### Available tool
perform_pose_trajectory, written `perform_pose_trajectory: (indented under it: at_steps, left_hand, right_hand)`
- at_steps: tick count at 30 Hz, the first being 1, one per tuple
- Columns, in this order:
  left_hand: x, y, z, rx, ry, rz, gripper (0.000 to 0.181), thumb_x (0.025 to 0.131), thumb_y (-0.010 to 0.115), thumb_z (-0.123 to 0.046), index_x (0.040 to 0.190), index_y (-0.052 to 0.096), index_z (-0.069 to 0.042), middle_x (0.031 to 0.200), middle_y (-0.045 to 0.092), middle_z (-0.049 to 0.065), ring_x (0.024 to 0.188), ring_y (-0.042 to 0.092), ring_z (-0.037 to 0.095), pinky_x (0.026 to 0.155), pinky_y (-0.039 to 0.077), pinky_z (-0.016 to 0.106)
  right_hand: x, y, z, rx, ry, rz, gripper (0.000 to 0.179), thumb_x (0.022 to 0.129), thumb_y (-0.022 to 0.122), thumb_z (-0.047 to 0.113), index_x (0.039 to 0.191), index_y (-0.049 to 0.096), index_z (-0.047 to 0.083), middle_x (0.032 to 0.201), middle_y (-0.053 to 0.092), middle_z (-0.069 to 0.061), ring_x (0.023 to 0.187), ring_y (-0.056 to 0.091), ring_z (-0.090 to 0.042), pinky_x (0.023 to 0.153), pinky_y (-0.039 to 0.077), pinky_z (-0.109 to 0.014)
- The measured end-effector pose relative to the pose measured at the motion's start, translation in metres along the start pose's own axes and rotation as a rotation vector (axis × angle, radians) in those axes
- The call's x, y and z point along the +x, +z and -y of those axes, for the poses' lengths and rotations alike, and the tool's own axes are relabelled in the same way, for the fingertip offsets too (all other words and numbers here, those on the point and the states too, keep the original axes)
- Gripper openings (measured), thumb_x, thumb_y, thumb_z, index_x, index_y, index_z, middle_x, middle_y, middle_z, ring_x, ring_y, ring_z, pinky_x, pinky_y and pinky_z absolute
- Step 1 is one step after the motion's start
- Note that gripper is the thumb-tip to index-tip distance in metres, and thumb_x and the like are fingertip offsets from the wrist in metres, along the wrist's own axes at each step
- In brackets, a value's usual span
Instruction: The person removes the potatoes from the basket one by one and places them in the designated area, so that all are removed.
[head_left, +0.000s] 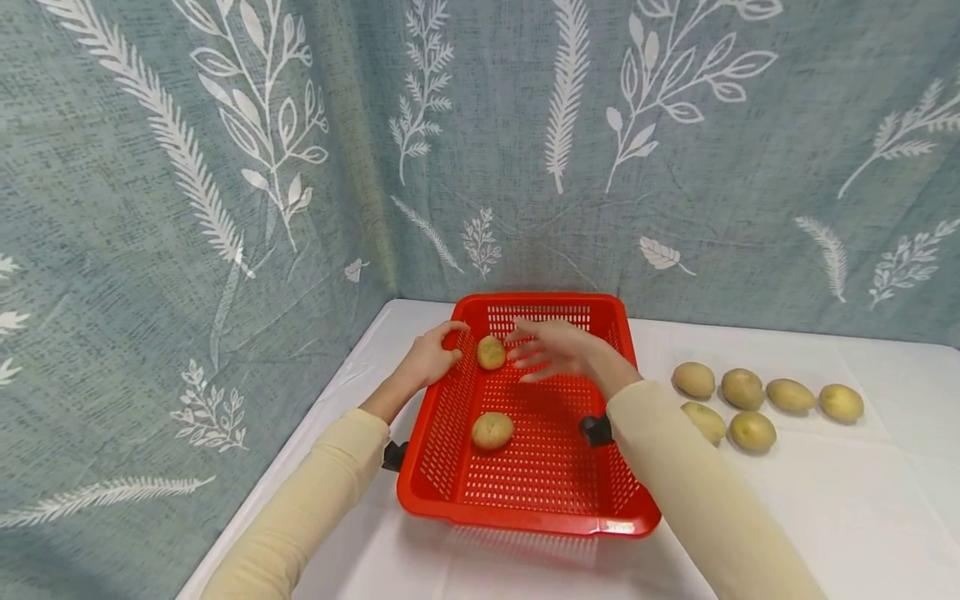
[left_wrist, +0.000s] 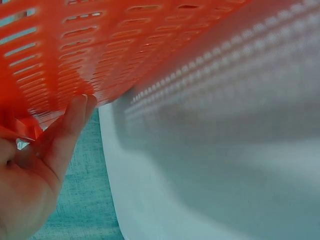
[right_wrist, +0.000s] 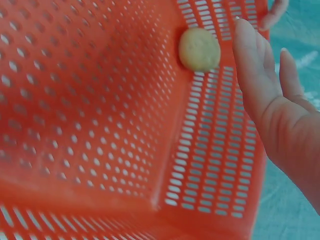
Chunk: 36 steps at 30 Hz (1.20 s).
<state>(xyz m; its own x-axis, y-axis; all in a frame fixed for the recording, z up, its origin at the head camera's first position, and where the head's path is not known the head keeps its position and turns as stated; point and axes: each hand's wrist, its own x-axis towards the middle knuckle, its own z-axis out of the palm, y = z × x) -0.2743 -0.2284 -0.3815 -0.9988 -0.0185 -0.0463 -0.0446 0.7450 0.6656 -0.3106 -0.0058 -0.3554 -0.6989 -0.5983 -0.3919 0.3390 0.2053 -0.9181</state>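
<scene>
A red perforated plastic basket (head_left: 540, 523) stands on the white table. Two potatoes lie inside: one potato (head_left: 492, 431) toward the front left, another potato (head_left: 491, 353) near the back left corner. My left hand (head_left: 432, 357) holds the basket's left rim, thumb on the inner side. In the left wrist view, straight fingers (left_wrist: 70, 125) lie along the outside of the slotted wall. Above the back part of the basket hovers my right hand (head_left: 558, 346), its fingers extended and spread with nothing in them. The right wrist view shows that hand (right_wrist: 272, 100) beyond a potato (right_wrist: 199, 49).
Several more potatoes (head_left: 752, 432) lie in two rows on the white tablecloth (head_left: 840, 517) right of the basket. A blue-green leaf-patterned curtain (head_left: 510, 150) hangs behind the table and along its left side. A dark wrist mount (head_left: 596, 430) juts from the right sleeve.
</scene>
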Motion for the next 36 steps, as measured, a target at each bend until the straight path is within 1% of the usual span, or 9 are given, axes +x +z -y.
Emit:
perform_pose_trajectory:
  at_steps: [4, 8, 15, 19, 23, 27, 30, 33, 36]
  left_hand:
    - [0.001, 0.0, 0.001, -0.006, -0.006, 0.0, 0.046, 0.092, 0.053, -0.003, 0.136, 0.049, -0.012, 0.12, 0.057, 0.02, 0.074, 0.058, 0.023, 0.064, 0.051, 0.032]
    - [0.001, 0.0, 0.001, -0.002, -0.017, -0.008, 0.046, 0.091, 0.053, -0.004, 0.136, 0.049, -0.012, 0.118, 0.057, 0.019, 0.075, 0.057, 0.024, 0.065, 0.051, 0.032]
    - [0.001, 0.0, -0.002, 0.032, -0.003, -0.015, 0.045, 0.091, 0.054, -0.005, 0.136, 0.05, -0.011, 0.119, 0.057, 0.019, 0.078, 0.057, 0.025, 0.068, 0.051, 0.033]
    - [0.001, 0.001, -0.003, 0.032, -0.006, -0.014, 0.045, 0.091, 0.054, -0.005, 0.136, 0.05, -0.011, 0.115, 0.058, 0.018, 0.075, 0.057, 0.024, 0.067, 0.051, 0.033]
    - [0.0, 0.001, -0.003, 0.03, -0.01, -0.007, 0.046, 0.092, 0.053, -0.004, 0.137, 0.049, -0.011, 0.116, 0.058, 0.019, 0.071, 0.056, 0.023, 0.065, 0.05, 0.032]
    - [0.0, 0.001, -0.001, 0.03, -0.01, -0.002, 0.046, 0.092, 0.052, -0.004, 0.137, 0.049, -0.011, 0.116, 0.057, 0.019, 0.069, 0.055, 0.023, 0.063, 0.05, 0.031]
    - [0.001, 0.0, -0.002, 0.027, -0.002, -0.006, 0.046, 0.092, 0.052, -0.004, 0.137, 0.048, -0.01, 0.115, 0.057, 0.019, 0.069, 0.056, 0.023, 0.063, 0.05, 0.032]
    - [0.0, 0.0, -0.003, 0.026, 0.002, -0.01, 0.046, 0.091, 0.052, -0.004, 0.137, 0.049, -0.01, 0.114, 0.058, 0.019, 0.069, 0.056, 0.023, 0.063, 0.051, 0.032]
    - [0.001, 0.001, -0.003, 0.029, -0.003, -0.009, 0.046, 0.091, 0.052, -0.004, 0.136, 0.049, -0.011, 0.114, 0.058, 0.019, 0.069, 0.056, 0.023, 0.062, 0.05, 0.032]
  right_hand:
    - [0.005, 0.008, -0.005, 0.008, 0.007, 0.02, 0.054, 0.102, 0.04, 0.036, 0.141, 0.041, -0.002, 0.136, 0.045, -0.025, 0.122, 0.044, -0.039, 0.085, 0.05, -0.04]
    - [0.009, 0.015, -0.008, 0.005, 0.003, 0.018, 0.054, 0.102, 0.04, 0.036, 0.14, 0.042, -0.002, 0.134, 0.046, -0.025, 0.121, 0.046, -0.039, 0.085, 0.05, -0.04]
    - [0.016, 0.022, -0.012, 0.011, 0.011, 0.029, 0.05, 0.102, 0.04, 0.032, 0.139, 0.042, -0.001, 0.133, 0.047, -0.024, 0.117, 0.048, -0.037, 0.084, 0.05, -0.041]
    - [0.02, 0.026, -0.017, 0.014, 0.02, 0.021, 0.05, 0.102, 0.04, 0.033, 0.138, 0.045, -0.001, 0.128, 0.051, -0.023, 0.108, 0.053, -0.033, 0.082, 0.051, -0.039]
    - [0.022, 0.027, -0.023, 0.0, 0.026, 0.005, 0.05, 0.102, 0.04, 0.034, 0.135, 0.048, -0.003, 0.119, 0.056, -0.019, 0.099, 0.056, -0.028, 0.082, 0.051, -0.039]
    - [0.024, 0.025, -0.028, -0.049, 0.028, 0.019, 0.05, 0.102, 0.041, 0.034, 0.135, 0.048, -0.002, 0.119, 0.057, -0.018, 0.106, 0.054, -0.032, 0.085, 0.05, -0.04]
    - [0.025, 0.023, -0.032, -0.124, 0.05, 0.05, 0.048, 0.101, 0.043, 0.034, 0.135, 0.048, 0.0, 0.123, 0.056, -0.018, 0.112, 0.052, -0.034, 0.087, 0.049, -0.042]
    - [0.026, 0.023, -0.036, -0.206, 0.079, 0.084, 0.046, 0.1, 0.046, 0.032, 0.135, 0.05, 0.003, 0.124, 0.057, -0.017, 0.113, 0.052, -0.033, 0.089, 0.048, -0.043]
    - [0.026, 0.026, -0.039, -0.269, 0.107, 0.113, 0.044, 0.099, 0.05, 0.032, 0.134, 0.052, 0.005, 0.12, 0.059, -0.015, 0.111, 0.054, -0.031, 0.088, 0.048, -0.044]
